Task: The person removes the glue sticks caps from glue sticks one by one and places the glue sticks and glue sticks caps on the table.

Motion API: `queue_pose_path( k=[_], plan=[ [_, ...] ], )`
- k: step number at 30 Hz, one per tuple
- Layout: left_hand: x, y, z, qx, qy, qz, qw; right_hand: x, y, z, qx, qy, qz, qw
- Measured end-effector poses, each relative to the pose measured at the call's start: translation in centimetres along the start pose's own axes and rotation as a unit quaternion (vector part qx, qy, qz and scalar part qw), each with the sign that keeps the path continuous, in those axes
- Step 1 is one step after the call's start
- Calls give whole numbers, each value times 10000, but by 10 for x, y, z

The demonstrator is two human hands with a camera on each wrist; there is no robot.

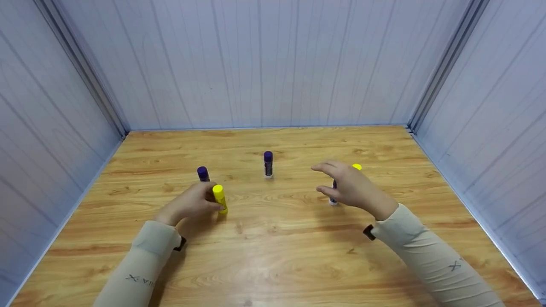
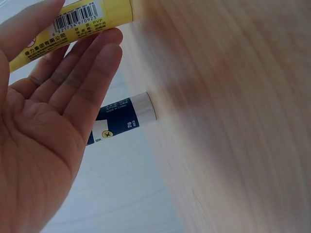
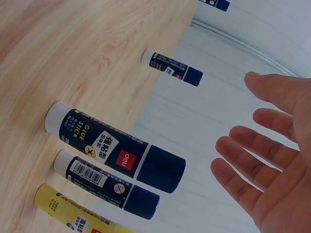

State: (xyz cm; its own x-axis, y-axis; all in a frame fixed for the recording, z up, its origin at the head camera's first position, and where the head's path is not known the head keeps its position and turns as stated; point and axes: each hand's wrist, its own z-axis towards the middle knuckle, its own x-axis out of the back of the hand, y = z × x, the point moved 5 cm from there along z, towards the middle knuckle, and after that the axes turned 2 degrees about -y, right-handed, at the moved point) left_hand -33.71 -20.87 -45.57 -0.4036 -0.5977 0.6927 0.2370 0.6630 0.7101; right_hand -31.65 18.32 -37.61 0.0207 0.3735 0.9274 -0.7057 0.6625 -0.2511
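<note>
Two pale sleeves [image 1: 128, 266] reach in over the desk [image 1: 273, 264]. The left hand [image 1: 190, 204] bends inward and pinches a yellow glue stick [image 1: 219, 198] between thumb and fingers, toward the desk's left edge. The right hand [image 1: 352, 187] holds nothing, its thumb and fingers spread, toward the right edge. A lone blue stick [image 1: 268, 164] stands nearer the back edge. The right wrist view shows what that hand mostly hides from the head: a blue stick with a red patch [image 3: 114, 145], one with a barcode [image 3: 107, 183] and another yellow one [image 3: 77, 213], in a row. The left wrist view shows a blue stick's white foot [image 2: 144, 107], covered from above.
</note>
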Motion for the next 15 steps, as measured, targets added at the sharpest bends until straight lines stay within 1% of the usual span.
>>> queue_pose_path(
  k=[6, 10, 13, 15],
  plan=[
    [2, 1, 0, -65, 48, 19, 10000, -1, 1, 1, -54, -53, -44, 10000],
    [0, 3, 1, -28, 89, -57, 9999, 0, 2, 2, -108, -36, 6, 9999],
    [-1, 6, 2, 17, 193, -177, 9997, 0, 2, 4, -154, -60, 20, 9999],
    [-1, 8, 3, -17, 276, -215, 9994, 0, 2, 5, -163, -84, 2, 9998]
  ],
)
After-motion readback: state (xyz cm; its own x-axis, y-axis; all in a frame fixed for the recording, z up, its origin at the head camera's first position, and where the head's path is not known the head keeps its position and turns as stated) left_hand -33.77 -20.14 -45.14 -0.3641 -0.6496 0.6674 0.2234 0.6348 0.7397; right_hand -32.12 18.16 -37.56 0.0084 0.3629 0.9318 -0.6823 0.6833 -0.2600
